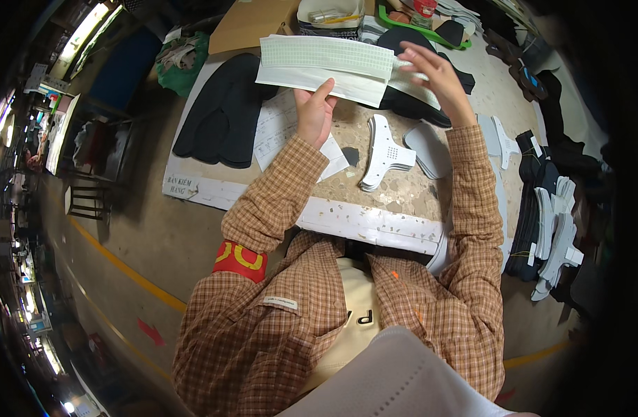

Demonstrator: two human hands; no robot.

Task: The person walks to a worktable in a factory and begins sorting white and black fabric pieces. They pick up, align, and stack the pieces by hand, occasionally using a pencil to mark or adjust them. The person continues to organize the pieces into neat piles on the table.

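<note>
My left hand (315, 113) grips the lower edge of some pale green printed sheets (322, 83), thumb on top, and holds them above the far part of the table. Just past their right end is my right hand (438, 78), raised with its fingers apart and holding nothing that I can see. Below that hand, another pale sheet (415, 90) rests over black padded pieces (430, 111). Nearer to me lie a stack of white T-shaped pieces (383, 156) with small holes and grey rounded pieces (427, 149). White papers (276, 132) with writing lie under my left wrist.
A large black shaped piece (221, 115) covers the table's left side. At the back stand a cardboard box (253, 24), a container (329, 28) with pens and a green tray (458, 42). Bundled black and white pieces (541, 215) sit at the right.
</note>
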